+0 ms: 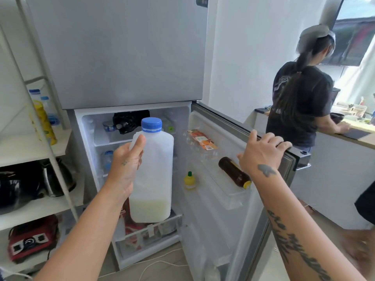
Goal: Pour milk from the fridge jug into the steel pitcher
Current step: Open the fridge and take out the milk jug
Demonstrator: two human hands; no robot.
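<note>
My left hand [126, 167] grips the handle side of a translucent plastic milk jug [156, 169] with a blue cap, held upright in front of the open fridge. A little milk fills only the jug's bottom part. My right hand [261, 152] rests over the top edge of the open fridge door [229, 216], fingers curled on it. No steel pitcher is in view.
The door shelves hold a brown bottle [234, 172], a small yellow bottle [190, 181] and a juice carton [202, 139]. A white shelf unit [30, 149] with appliances stands at left. Another person [302, 102] stands at a counter [353, 138] at right.
</note>
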